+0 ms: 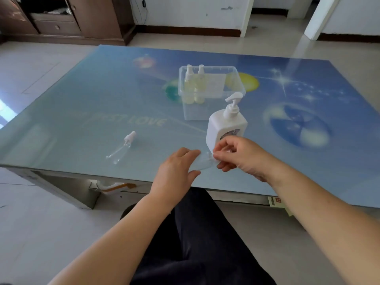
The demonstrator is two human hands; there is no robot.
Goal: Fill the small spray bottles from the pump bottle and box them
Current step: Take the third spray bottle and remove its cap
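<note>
At the near edge of the table (61,112), both hands meet over a small clear bottle (202,162) that lies between them, just above the glass. The left hand (174,171) has its fingers held out fairly straight and close together, the thumb set apart below, so that the bottle's body sits between thumb and fingers; the bottle is see-through and blurred, so whether the fingers truly close round it cannot be told. The right hand (239,155) is curled, its thumb and fingertips pinching the bottle's right end, where the cap would be; the cap itself is hidden by the fingers. The dark-clothed lap of the person shows below the table edge.

Just behind the right hand stands the white pump bottle (226,126), upright, its nozzle pointing right. To the left, well apart from the hands, an empty spray bottle (123,148) lies on its side on the table, white cap toward the far side.

Farther back, near the table's middle, sits a clear plastic box (211,93). Two filled bottles (194,87) of pale yellow liquid stand upright in its left end, side by side, white caps on.

Beyond the table, a brown cabinet (67,17) stands against the wall.
</note>
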